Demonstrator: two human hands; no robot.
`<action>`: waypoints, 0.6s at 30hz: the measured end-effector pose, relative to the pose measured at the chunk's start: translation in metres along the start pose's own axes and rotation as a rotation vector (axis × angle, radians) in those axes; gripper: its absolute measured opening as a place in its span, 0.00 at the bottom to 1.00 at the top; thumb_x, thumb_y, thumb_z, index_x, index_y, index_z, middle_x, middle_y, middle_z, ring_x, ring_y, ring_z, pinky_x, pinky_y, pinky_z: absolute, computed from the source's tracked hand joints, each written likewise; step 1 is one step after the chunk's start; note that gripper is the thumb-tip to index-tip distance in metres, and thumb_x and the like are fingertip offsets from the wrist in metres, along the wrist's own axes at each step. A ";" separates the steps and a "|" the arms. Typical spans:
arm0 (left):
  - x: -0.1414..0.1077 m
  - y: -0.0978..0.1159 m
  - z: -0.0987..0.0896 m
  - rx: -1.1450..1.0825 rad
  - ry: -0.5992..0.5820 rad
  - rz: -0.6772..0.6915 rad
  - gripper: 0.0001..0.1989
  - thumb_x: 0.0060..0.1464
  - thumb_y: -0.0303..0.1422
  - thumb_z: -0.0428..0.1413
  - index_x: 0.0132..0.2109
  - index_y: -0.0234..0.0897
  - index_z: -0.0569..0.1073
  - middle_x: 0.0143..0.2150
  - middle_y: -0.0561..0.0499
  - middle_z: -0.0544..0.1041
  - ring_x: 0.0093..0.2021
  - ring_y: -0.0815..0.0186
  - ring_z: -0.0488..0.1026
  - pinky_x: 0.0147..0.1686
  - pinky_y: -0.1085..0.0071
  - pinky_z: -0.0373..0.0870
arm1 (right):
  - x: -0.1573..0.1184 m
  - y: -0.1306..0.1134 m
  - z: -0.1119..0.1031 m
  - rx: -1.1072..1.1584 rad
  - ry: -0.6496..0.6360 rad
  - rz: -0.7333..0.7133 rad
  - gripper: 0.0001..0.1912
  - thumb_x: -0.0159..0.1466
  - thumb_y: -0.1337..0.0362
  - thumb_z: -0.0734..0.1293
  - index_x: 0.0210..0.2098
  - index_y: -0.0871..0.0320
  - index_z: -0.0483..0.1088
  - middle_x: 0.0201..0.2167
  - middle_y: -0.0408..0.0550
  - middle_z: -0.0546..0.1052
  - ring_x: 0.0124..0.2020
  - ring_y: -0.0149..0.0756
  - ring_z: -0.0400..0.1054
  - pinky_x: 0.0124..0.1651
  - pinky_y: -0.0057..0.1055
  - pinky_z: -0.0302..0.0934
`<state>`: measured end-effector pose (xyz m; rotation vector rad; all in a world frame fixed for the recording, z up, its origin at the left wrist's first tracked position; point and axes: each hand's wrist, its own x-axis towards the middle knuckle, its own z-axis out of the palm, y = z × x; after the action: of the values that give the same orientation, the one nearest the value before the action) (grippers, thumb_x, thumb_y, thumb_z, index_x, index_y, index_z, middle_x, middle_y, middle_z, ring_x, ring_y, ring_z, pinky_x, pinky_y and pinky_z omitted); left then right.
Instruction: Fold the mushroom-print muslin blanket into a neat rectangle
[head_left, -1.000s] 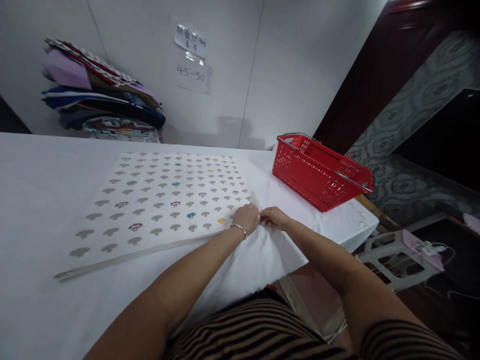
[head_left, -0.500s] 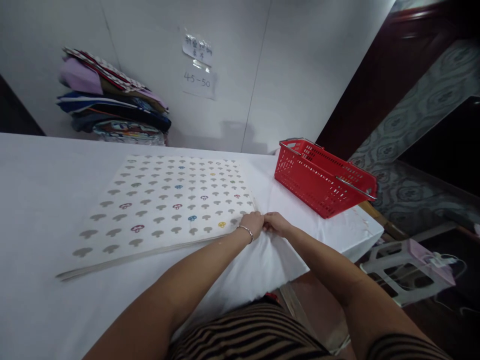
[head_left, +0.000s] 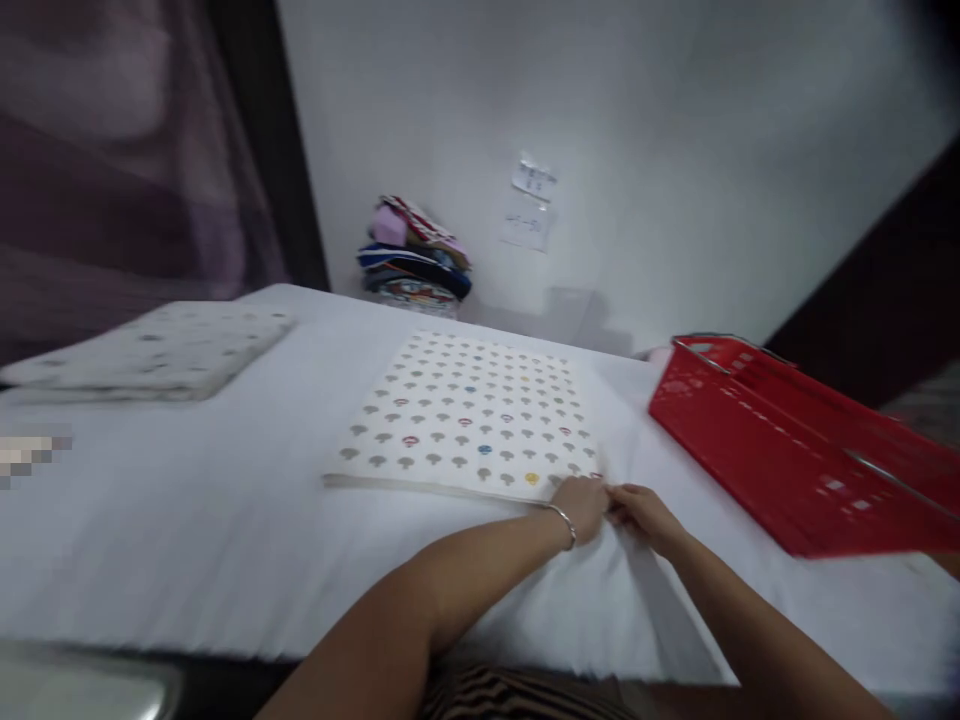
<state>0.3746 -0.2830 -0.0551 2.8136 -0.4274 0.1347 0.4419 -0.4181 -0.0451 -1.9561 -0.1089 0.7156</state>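
Observation:
A folded white cloth (head_left: 450,415) with a grey mushroom print and a few coloured mushrooms lies flat before me. At its near right corner my left hand (head_left: 582,506), with a silver bracelet on the wrist, is closed with the fingertips on the cloth's edge. Close against it, my right hand (head_left: 641,514) pinches the same corner. The fingertips of both hands are partly hidden. Beneath the hands the white table cover (head_left: 225,530) is drawn into creases.
A red plastic basket (head_left: 750,460) with metal handles stands to the right. Another folded patterned cloth (head_left: 165,350) lies at the left. Against the wall is a stack of folded fabrics (head_left: 416,255), with paper signs (head_left: 529,220) taped beside it. A pixelated patch at the left edge is unreadable.
My view has swung left, bringing the second folded cloth and a dark curtain into sight. Both hands stay at the corner of the mushroom-print cloth.

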 end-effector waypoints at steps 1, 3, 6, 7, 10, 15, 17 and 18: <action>-0.004 -0.001 0.003 0.016 0.017 0.020 0.10 0.53 0.27 0.49 0.40 0.32 0.74 0.41 0.43 0.75 0.44 0.57 0.71 0.41 0.62 0.68 | 0.000 0.001 0.000 -0.008 0.001 0.013 0.12 0.55 0.56 0.66 0.25 0.60 0.68 0.18 0.43 0.70 0.16 0.25 0.59 0.16 0.20 0.43; -0.011 -0.005 0.008 0.048 0.061 0.043 0.12 0.54 0.29 0.49 0.44 0.33 0.72 0.44 0.44 0.74 0.47 0.57 0.69 0.44 0.61 0.66 | 0.001 0.002 -0.001 -0.020 0.018 0.059 0.12 0.56 0.57 0.65 0.25 0.60 0.68 0.17 0.45 0.69 0.15 0.25 0.57 0.16 0.21 0.44; -0.025 -0.014 0.014 0.082 0.087 0.030 0.13 0.55 0.30 0.49 0.47 0.35 0.70 0.47 0.47 0.73 0.50 0.59 0.66 0.47 0.61 0.63 | 0.003 0.003 -0.002 -0.015 0.068 0.117 0.12 0.55 0.57 0.65 0.23 0.60 0.68 0.14 0.46 0.68 0.12 0.24 0.52 0.14 0.21 0.42; -0.030 -0.019 0.014 0.087 0.090 0.014 0.12 0.56 0.30 0.49 0.47 0.35 0.70 0.48 0.47 0.72 0.51 0.59 0.65 0.47 0.62 0.62 | 0.003 0.004 -0.002 0.000 0.077 0.132 0.11 0.54 0.57 0.65 0.23 0.59 0.68 0.14 0.46 0.68 0.11 0.24 0.51 0.13 0.21 0.41; -0.053 -0.041 0.005 0.099 0.110 -0.016 0.14 0.58 0.34 0.48 0.50 0.36 0.69 0.52 0.48 0.70 0.55 0.60 0.62 0.50 0.63 0.59 | 0.005 0.007 -0.005 0.038 0.098 0.176 0.11 0.51 0.57 0.67 0.25 0.59 0.69 0.13 0.46 0.68 0.11 0.24 0.50 0.12 0.20 0.42; -0.120 -0.085 -0.024 0.110 0.107 -0.095 0.24 0.57 0.47 0.50 0.54 0.36 0.66 0.58 0.44 0.66 0.61 0.57 0.56 0.56 0.60 0.52 | 0.014 0.015 -0.013 0.050 0.127 0.180 0.11 0.45 0.57 0.70 0.26 0.56 0.69 0.17 0.47 0.71 0.15 0.29 0.60 0.12 0.21 0.50; -0.152 -0.099 -0.035 0.101 0.113 -0.182 0.27 0.57 0.48 0.49 0.57 0.36 0.63 0.62 0.44 0.62 0.63 0.55 0.53 0.59 0.57 0.48 | 0.019 0.020 -0.018 0.018 0.123 0.177 0.11 0.45 0.56 0.70 0.27 0.54 0.70 0.20 0.49 0.73 0.16 0.32 0.63 0.12 0.24 0.51; -0.168 -0.104 -0.041 0.093 0.119 -0.234 0.28 0.56 0.49 0.49 0.58 0.37 0.62 0.63 0.44 0.61 0.64 0.55 0.51 0.60 0.55 0.46 | 0.021 0.022 -0.020 -0.002 0.115 0.169 0.11 0.46 0.56 0.70 0.27 0.53 0.70 0.21 0.51 0.73 0.16 0.33 0.64 0.13 0.25 0.52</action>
<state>0.2443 -0.1295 -0.0672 2.9002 -0.0652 0.2765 0.4643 -0.4371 -0.0666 -2.0198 0.1277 0.7106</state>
